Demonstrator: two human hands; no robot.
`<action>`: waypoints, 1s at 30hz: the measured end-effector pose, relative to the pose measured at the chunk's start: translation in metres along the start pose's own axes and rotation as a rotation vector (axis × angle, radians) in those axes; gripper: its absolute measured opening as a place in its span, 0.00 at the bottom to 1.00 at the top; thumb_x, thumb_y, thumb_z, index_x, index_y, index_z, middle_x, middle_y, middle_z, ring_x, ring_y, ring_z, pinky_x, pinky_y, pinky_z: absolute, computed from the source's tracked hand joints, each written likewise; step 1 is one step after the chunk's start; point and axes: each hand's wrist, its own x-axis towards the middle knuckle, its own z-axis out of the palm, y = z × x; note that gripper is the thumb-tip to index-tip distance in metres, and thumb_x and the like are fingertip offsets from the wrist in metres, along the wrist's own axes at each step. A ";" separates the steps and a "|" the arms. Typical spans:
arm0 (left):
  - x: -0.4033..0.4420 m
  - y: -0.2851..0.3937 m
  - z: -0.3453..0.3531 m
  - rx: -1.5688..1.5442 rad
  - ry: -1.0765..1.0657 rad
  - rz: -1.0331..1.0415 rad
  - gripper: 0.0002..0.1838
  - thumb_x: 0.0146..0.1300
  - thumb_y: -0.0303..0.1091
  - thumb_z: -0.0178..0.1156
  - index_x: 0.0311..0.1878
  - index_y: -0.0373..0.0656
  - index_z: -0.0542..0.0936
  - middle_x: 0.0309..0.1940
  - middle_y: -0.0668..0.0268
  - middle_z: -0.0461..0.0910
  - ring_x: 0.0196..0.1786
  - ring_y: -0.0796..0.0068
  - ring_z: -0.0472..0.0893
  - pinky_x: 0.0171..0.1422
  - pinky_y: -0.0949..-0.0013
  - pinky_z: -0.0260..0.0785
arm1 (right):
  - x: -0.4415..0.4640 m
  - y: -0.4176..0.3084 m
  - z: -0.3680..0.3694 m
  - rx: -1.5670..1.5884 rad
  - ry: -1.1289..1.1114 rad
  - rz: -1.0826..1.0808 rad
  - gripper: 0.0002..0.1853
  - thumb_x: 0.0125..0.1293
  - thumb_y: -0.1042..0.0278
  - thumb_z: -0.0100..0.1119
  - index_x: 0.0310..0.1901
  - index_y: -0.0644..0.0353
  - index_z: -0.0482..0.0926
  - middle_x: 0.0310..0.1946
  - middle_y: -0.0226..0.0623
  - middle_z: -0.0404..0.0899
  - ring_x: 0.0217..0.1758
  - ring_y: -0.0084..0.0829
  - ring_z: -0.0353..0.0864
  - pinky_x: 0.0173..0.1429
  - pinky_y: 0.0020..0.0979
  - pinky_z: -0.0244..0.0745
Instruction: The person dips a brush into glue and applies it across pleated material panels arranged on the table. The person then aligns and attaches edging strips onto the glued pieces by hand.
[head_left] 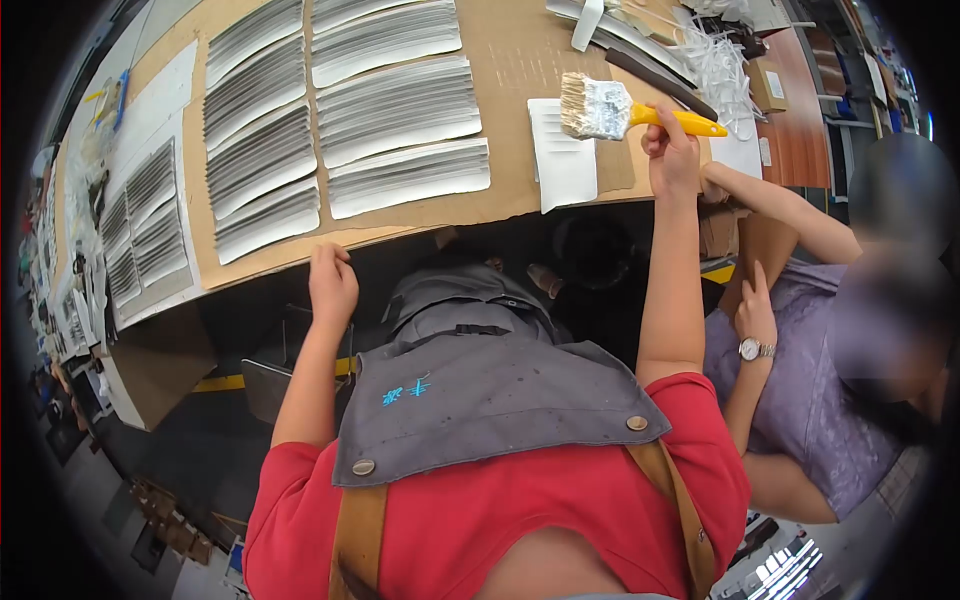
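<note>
My right hand (672, 150) is wrapped around the yellow handle of a wide paintbrush (606, 108), held up over the front of the table. White residue coats the brush's ferrule, and its pale bristles point left. Below the brush lies a small stack of white strips (566, 165). At the table's front edge, my left hand (333, 287) is loosely curled, and nothing shows in it. Close to that hand, overlapped strips with white edges (268, 222) lie in rows on brown board, with another column of strips (410, 180) to the right.
A co-worker in a purple top (800, 340) sits close on my right, one arm reaching to the table edge. Dark flat bars (660, 85) and a tangle of white strips (715, 70) lie at the back right. More strips (150, 220) rest on a board at left.
</note>
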 end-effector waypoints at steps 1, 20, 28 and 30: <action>-0.010 0.008 0.006 -0.032 -0.039 -0.015 0.06 0.52 0.16 0.47 0.31 0.38 0.68 0.29 0.56 0.66 0.29 0.55 0.70 0.33 0.62 0.64 | 0.006 -0.001 -0.005 -0.014 0.003 0.001 0.10 0.62 0.66 0.59 0.37 0.66 0.79 0.17 0.25 0.70 0.16 0.14 0.63 0.22 0.16 0.57; 0.042 0.179 0.168 -0.132 -0.355 0.480 0.17 0.56 0.27 0.56 0.50 0.36 0.73 0.51 0.56 0.71 0.56 0.56 0.69 0.62 0.57 0.60 | 0.060 0.000 -0.018 -0.750 -0.589 -0.123 0.07 0.61 0.67 0.60 0.37 0.61 0.79 0.23 0.23 0.74 0.24 0.11 0.65 0.28 0.17 0.60; 0.051 0.218 0.237 0.076 -0.145 0.397 0.19 0.56 0.29 0.54 0.52 0.37 0.72 0.56 0.59 0.69 0.63 0.59 0.65 0.67 0.58 0.55 | 0.084 0.003 -0.023 -0.876 -0.864 -0.233 0.08 0.61 0.65 0.61 0.36 0.60 0.79 0.19 0.24 0.72 0.21 0.14 0.64 0.26 0.18 0.60; 0.048 0.218 0.243 0.116 -0.113 0.362 0.19 0.55 0.29 0.54 0.52 0.38 0.73 0.57 0.60 0.69 0.63 0.60 0.65 0.67 0.57 0.55 | 0.089 0.000 -0.025 -0.890 -0.858 -0.246 0.08 0.60 0.65 0.61 0.36 0.60 0.80 0.18 0.25 0.72 0.20 0.14 0.65 0.25 0.18 0.60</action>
